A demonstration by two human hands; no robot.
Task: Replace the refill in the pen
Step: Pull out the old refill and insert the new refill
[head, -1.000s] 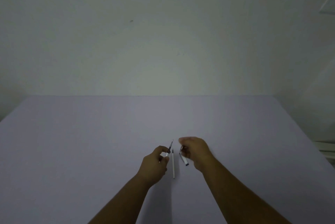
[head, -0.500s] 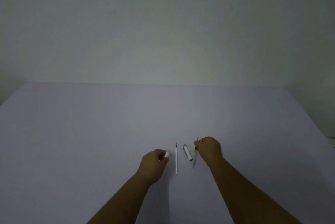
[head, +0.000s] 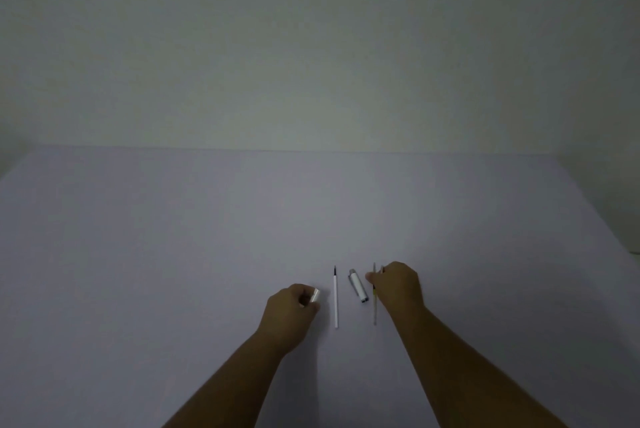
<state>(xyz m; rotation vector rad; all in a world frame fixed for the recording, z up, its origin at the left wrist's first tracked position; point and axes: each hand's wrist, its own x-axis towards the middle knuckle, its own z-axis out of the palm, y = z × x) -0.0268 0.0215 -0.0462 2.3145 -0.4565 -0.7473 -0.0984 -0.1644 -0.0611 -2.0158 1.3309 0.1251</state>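
My left hand (head: 292, 306) is closed around a short white pen barrel piece (head: 314, 296), whose end sticks out by the thumb. Just right of it a thin white refill (head: 336, 303) with a dark tip lies on the table, pointing away from me. Further right lies a white and silver pen cap section (head: 358, 286), tilted. My right hand (head: 398, 285) pinches a second thin, yellowish refill (head: 374, 306) near its upper part; its lower end rests at the table.
The parts lie on a pale lilac table (head: 173, 254) that runs back to a plain wall. The table's right edge slants down at the far right.
My right hand carried the yellowish refill from my left hand to the right of the cap section. The cap section now lies free, and my left hand holds only the barrel piece.
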